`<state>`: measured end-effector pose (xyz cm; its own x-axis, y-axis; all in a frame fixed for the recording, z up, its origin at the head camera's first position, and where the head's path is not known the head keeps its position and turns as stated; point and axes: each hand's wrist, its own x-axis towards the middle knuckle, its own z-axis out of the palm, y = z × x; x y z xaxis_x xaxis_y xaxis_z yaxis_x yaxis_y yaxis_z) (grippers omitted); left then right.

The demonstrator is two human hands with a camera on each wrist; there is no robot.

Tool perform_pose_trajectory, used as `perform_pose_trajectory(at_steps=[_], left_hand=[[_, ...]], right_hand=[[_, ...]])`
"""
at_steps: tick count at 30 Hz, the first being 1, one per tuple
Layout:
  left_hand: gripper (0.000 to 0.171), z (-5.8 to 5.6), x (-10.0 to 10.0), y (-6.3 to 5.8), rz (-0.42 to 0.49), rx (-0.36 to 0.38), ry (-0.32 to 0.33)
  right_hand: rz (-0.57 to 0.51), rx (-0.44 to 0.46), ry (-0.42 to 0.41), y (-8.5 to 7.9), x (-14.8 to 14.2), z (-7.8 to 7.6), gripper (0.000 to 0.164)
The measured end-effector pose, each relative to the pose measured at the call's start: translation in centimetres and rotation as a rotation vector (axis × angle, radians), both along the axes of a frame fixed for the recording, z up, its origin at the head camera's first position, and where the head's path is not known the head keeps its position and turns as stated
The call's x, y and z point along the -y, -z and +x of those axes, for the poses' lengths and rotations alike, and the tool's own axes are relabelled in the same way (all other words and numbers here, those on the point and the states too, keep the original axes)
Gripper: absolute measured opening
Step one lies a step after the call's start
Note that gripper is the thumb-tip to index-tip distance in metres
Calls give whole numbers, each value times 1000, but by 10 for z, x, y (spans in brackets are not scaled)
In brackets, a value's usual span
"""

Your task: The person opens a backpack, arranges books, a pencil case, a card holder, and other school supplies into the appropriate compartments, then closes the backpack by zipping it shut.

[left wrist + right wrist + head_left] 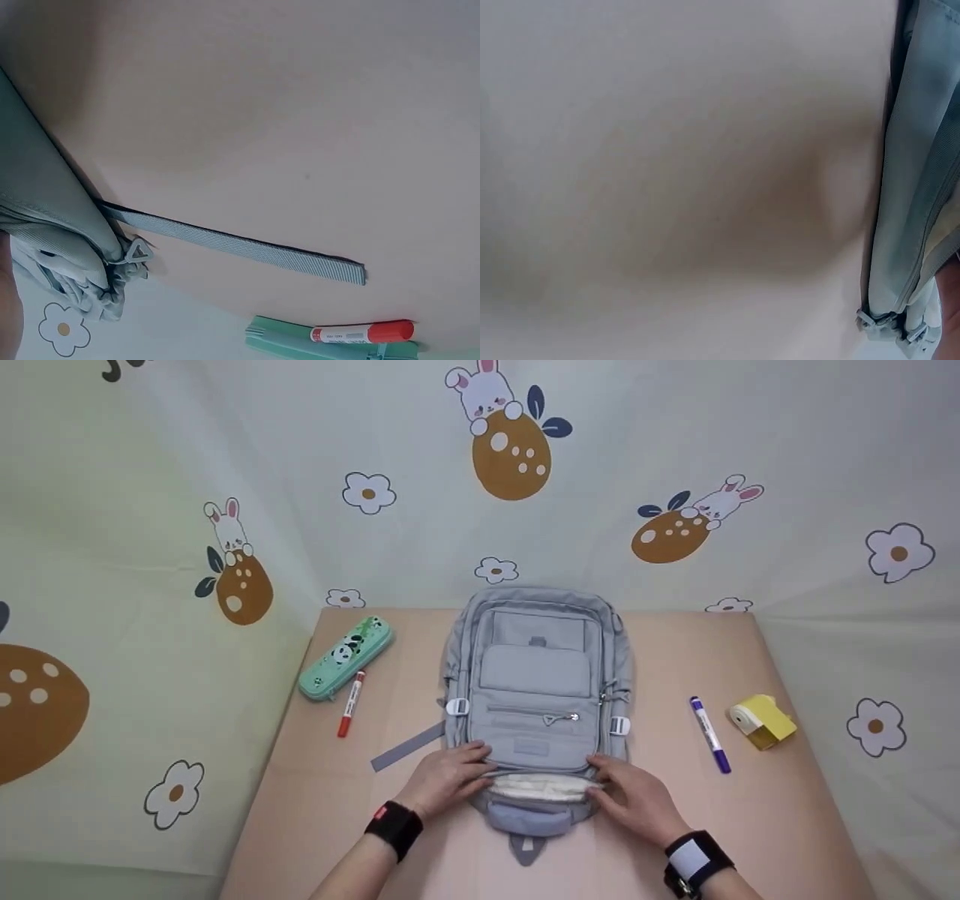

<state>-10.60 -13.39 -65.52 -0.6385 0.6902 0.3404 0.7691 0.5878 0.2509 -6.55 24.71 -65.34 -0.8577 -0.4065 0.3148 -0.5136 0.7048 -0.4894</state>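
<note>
A grey backpack (536, 675) lies on its back with its top end towards me. Its upper opening (541, 787) gapes and shows a pale lining. My left hand (444, 780) grips the left side of that opening, fingers over the flap's edge. At the right corner, my right hand (637, 799) holds the rim between thumb and fingers. In the left wrist view, a bit of the left hand (7, 307) shows beside the backpack (45, 150). Only a sliver of the right hand (949, 311) appears in the right wrist view.
A green panda pencil case (346, 658) and a red marker (351, 705) lie left of the bag, near a loose grey strap (409, 748). To the right are a purple marker (709, 735) and a yellow tape dispenser (765, 722). Rabbit-patterned cloth stands behind the table (300, 810).
</note>
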Motion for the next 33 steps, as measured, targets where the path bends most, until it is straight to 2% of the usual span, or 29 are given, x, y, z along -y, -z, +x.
perform_pose_trajectory(at_steps=[3, 7, 10, 12, 15, 18, 21, 23, 25, 27, 33], left_hand=[[30, 0, -1, 0, -5, 4, -10], [33, -1, -1, -2, 10, 47, -6], [34, -4, 2, -6, 54, 79, -14], [32, -7, 3, -10, 111, 93, -49], [27, -17, 7, -14, 225, 117, -175], [25, -31, 12, -18, 303, 162, -375], [27, -47, 16, -20, 312, 236, -571], [29, -57, 17, -20, 298, 302, -659], [31, -66, 18, -20, 275, 366, -712], [33, -73, 16, -19, 262, 431, -738], [35, -86, 7, -13, 230, 539, -737]], right_hand=[[17, -21, 1, 0, 1, 0, 18], [37, -22, 4, -1, 2, -2, 18], [44, -23, 3, -6, 3, -4, 11], [48, -47, 3, -11, 4, -8, 10], [35, -101, -1, -23, 11, -16, 13], [35, -146, -10, -36, 23, -24, 11], [54, -156, -37, -48, 43, -29, 5], [86, -139, -69, -56, 61, -30, 11], [131, -99, -112, -62, 83, -29, 20], [186, -48, -158, -67, 105, -28, 28], [385, 74, -237, -64, 159, -22, 56]])
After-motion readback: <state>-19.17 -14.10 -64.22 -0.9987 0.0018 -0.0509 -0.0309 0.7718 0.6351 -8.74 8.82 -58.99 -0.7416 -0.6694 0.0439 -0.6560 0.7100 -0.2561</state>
